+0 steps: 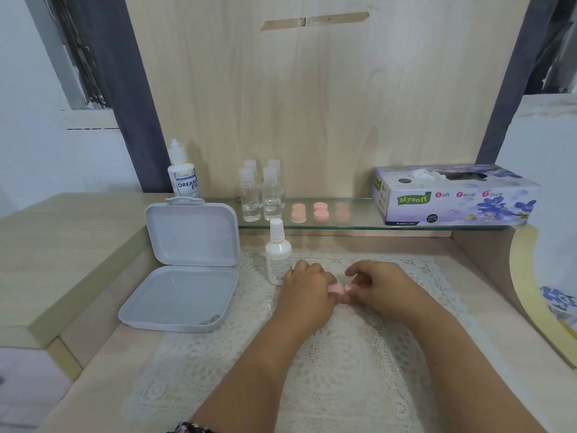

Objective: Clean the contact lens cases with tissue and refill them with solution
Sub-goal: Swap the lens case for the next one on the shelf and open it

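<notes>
Both hands mid-mat [312, 354], on pink case [341, 289]. Left hand [307, 287] pinches left cap, right hand [379, 284] pinches right cap; looks like unscrewing or tightening, cannot tell which. Case: small, light, rigid plastic, likely slick if wet; hold by cap rims, brace body. Spray bottle [278, 254] touching left knuckles, tip risk. Tissue box [456, 195] at shelf right end, solution bottle [184, 173] at left end, three more cases [321, 210] between.
</notes>
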A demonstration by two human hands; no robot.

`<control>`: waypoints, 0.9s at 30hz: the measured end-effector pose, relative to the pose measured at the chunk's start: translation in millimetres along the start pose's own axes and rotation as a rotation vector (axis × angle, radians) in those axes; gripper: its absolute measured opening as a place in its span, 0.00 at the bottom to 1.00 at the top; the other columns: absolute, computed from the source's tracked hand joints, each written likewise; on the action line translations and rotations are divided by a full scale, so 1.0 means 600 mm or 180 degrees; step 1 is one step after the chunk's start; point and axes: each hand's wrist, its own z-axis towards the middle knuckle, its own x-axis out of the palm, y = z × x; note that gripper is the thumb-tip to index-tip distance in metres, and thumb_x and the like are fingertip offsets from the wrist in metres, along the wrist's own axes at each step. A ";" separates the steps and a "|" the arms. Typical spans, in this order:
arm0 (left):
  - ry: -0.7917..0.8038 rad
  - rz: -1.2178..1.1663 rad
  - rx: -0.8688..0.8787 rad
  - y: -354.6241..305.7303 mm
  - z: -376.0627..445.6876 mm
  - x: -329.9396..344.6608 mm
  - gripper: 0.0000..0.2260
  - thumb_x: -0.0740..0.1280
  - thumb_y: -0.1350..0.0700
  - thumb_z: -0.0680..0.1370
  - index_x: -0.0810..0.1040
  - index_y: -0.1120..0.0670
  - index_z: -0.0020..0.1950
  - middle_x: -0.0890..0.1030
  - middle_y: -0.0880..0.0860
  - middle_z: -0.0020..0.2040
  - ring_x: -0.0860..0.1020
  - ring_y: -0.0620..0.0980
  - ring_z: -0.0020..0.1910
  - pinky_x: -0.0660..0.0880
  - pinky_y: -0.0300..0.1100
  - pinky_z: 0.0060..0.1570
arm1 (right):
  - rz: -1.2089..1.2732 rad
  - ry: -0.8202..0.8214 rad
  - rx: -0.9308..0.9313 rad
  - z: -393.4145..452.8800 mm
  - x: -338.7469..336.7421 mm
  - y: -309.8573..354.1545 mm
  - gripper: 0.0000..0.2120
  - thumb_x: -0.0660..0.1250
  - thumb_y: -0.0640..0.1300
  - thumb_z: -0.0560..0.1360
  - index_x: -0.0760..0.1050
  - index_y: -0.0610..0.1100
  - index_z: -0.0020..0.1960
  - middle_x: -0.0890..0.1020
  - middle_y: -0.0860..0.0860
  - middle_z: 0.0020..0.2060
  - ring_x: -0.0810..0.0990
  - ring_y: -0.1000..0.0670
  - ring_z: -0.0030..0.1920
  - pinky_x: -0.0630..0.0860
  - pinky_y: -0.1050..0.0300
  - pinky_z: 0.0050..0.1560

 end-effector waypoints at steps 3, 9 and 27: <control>-0.0017 0.0023 0.0006 0.001 0.000 0.001 0.12 0.62 0.51 0.79 0.79 0.50 0.60 0.76 0.48 0.57 0.66 0.50 0.59 0.61 0.45 0.60 | -0.0132 0.0084 0.0038 -0.001 0.000 -0.002 0.23 0.78 0.52 0.66 0.77 0.49 0.58 0.78 0.52 0.44 0.75 0.56 0.41 0.72 0.63 0.42; -0.0009 0.0011 0.0002 0.001 0.001 0.001 0.13 0.63 0.47 0.78 0.79 0.50 0.59 0.77 0.48 0.55 0.66 0.50 0.58 0.62 0.45 0.59 | -0.0172 0.0183 -0.0112 -0.001 -0.006 -0.016 0.11 0.72 0.46 0.73 0.79 0.56 0.54 0.78 0.54 0.46 0.75 0.59 0.43 0.68 0.71 0.40; -0.0065 0.0022 -0.0022 0.002 0.001 0.001 0.12 0.63 0.47 0.78 0.80 0.51 0.57 0.77 0.49 0.54 0.67 0.50 0.58 0.63 0.46 0.59 | -0.0087 0.0161 0.0025 -0.002 -0.006 -0.009 0.17 0.75 0.51 0.70 0.77 0.56 0.58 0.78 0.56 0.43 0.74 0.59 0.39 0.69 0.64 0.40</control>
